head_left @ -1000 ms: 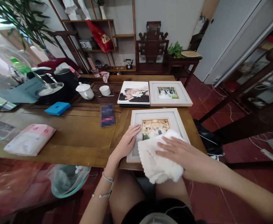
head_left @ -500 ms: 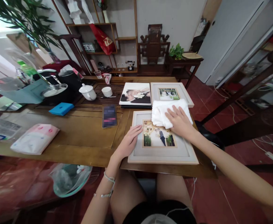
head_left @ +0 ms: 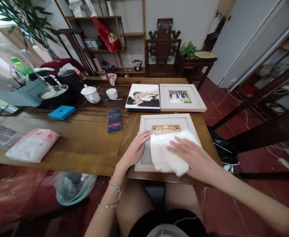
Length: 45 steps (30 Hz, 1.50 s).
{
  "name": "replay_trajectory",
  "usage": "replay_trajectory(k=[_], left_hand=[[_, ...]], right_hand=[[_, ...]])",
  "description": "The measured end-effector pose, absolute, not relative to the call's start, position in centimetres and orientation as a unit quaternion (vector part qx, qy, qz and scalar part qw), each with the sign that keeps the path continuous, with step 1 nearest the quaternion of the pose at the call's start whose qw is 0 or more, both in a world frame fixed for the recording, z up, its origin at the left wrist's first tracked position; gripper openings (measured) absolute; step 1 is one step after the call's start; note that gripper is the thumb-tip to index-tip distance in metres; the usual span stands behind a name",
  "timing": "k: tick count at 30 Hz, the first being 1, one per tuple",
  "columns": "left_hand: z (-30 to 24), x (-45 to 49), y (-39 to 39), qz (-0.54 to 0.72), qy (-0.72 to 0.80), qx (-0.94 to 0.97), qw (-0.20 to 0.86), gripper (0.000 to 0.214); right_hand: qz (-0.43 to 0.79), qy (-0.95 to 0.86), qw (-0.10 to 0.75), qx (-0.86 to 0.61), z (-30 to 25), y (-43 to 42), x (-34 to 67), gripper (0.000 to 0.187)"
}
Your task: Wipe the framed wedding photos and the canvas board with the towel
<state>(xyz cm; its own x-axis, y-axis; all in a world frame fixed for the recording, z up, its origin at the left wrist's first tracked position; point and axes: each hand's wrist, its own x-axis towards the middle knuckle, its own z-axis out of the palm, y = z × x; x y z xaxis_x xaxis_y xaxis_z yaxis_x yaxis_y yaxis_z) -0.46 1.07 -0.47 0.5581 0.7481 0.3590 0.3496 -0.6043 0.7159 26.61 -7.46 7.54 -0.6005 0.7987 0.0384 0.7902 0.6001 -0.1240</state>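
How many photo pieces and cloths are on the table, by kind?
Framed photos: 2
Frameless photo print: 1
White cloth: 1
Total: 4

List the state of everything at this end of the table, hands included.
Near frame: flat on table, partly under white cloth.
White cloth: bunched, lying on near frame.
Left hand: open, flat on near frame's left border.
Right hand: open, palm down on white cloth.
Far frame: flat, uncovered.
Photo album: closed, flat, beside far frame.
Teapot: upright, lid on.
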Motion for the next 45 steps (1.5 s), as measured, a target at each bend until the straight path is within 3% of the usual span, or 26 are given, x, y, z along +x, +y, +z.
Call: replay_trajectory(k=[5,9,13,18,23,26,34,39,45], left_hand=[[-0.6,-0.6,1.1,0.333,0.326,0.832,0.300,0.044],[-0.6,-0.6,1.1,0.329,0.333,0.833,0.296,0.043],[-0.7,-0.5,1.1,0.334,0.329,0.834,0.290,0.043],[-0.7,-0.4,1.0,0.343,0.329,0.830,0.291,0.043],[-0.3,-0.3,1.0,0.335,0.329,0.833,0.293,0.044],[-0.5,-0.4,1.1,0.338,0.323,0.834,0.293,0.044],[-0.5,-0.6,1.1,0.332,0.325,0.835,0.296,0.043],[-0.5,-0.4,1.0,0.342,0.329,0.829,0.295,0.043],[-0.4,-0.2,1.0,0.337,0.346,0.823,0.298,0.043]], right_hand=[[-0.081,-0.831,0.077,-0.545,5.6,1.3,29.1,0.066],[-0.113,-0.805,0.070,-0.579,5.9,4.1,29.3,0.064],[-0.069,-0.832,-0.001,-0.550,6.8,0.4,27.5,0.068],[0.104,-0.863,-0.107,-0.482,10.3,-8.5,25.2,0.081],[0.208,-0.886,-0.087,-0.404,12.3,-10.6,24.2,0.085],[0.181,-0.880,-0.072,-0.433,11.0,-7.5,24.6,0.084],[-0.057,-0.823,0.015,-0.565,7.1,3.4,25.6,0.076],[-0.033,-0.847,-0.007,-0.530,7.2,2.6,24.0,0.078],[0.058,-0.894,-0.064,-0.439,7.9,-7.1,21.8,0.082]])
